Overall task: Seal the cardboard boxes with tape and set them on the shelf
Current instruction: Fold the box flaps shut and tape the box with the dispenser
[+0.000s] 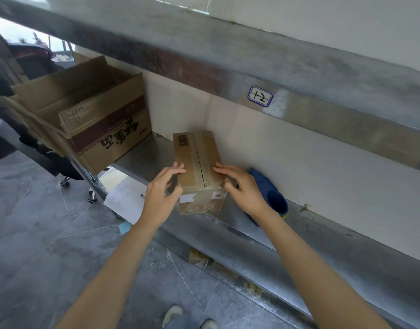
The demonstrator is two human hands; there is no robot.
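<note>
A small cardboard box (196, 153) with a barcode label and a seam down the middle of its top sits on the metal shelf (327, 236), with its near end at the shelf's front edge. My left hand (162, 189) grips its near left corner, fingers on top and thumb on the side. My right hand (243, 186) holds the near right corner the same way. A blue tape dispenser (274, 200) lies on the shelf just right of the box, partly hidden behind my right wrist.
A large open cardboard box (104, 129) with printed characters stands at the shelf's left end. An upper shelf beam with a label reading 1-2 (260, 96) hangs overhead. Papers (127, 198) lie below on the left, and a small box (197, 257) on the lower level.
</note>
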